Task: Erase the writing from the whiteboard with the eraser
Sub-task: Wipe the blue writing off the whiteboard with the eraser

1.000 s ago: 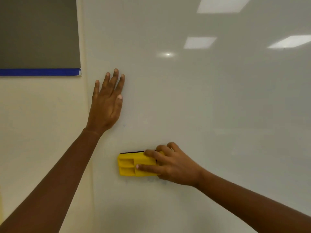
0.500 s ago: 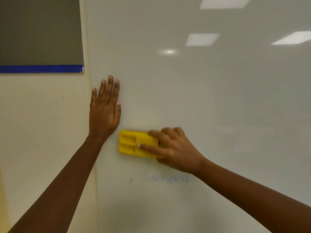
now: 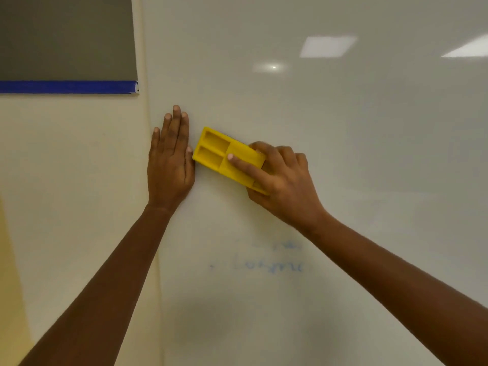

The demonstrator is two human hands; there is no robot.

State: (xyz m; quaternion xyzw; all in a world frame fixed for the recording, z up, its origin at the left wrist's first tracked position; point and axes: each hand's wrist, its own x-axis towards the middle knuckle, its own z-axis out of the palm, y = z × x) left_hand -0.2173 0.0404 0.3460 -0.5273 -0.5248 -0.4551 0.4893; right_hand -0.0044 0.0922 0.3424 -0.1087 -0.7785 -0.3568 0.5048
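A glossy whiteboard point(image 3: 343, 154) fills most of the view. My right hand point(image 3: 282, 183) grips a yellow eraser point(image 3: 219, 154) and presses it flat on the board, tilted down to the right. The eraser's left end almost touches the thumb of my left hand point(image 3: 170, 159), which lies flat with fingers together on the board's left edge. Faint blue writing point(image 3: 272, 266) in two smeared lines shows on the board below my right wrist.
The cream wall point(image 3: 66, 194) runs left of the board. A dark grey panel point(image 3: 66, 35) with a blue strip point(image 3: 66, 86) along its bottom hangs at the upper left. Ceiling lights reflect in the board at the upper right.
My right hand has slid the eraser up the board and tilted it, uncovering the blue writing below. My left hand has stayed flat at the board's left edge.
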